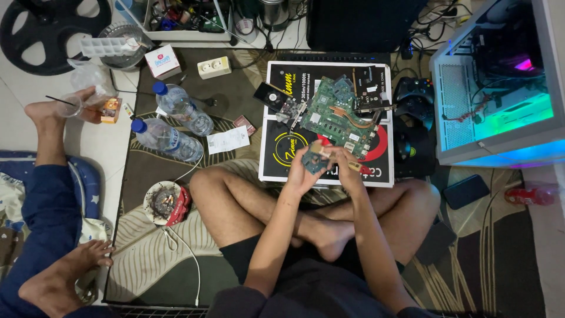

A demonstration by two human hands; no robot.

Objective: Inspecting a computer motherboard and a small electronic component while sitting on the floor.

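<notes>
I sit cross-legged on a patterned rug. My left hand (pixel 304 166) holds a small blue-green circuit board (pixel 312 161) up above my knees. My right hand (pixel 343 163) pinches a small tan part (pixel 355 166) and touches the same board from the right. Just beyond my hands a large green laptop motherboard (pixel 338 116) with a copper heat pipe lies on a black, white and yellow cardboard box (pixel 282 150). A smaller dark board (pixel 276 100) rests at the motherboard's left.
Two plastic water bottles (pixel 175 123) lie left of the box, near a paper slip (pixel 228 139) and an ashtray (pixel 163 203). A black game controller (pixel 414 94) and a lit computer case (pixel 500 82) stand at right. Another person's legs (pixel 47 176) are at left.
</notes>
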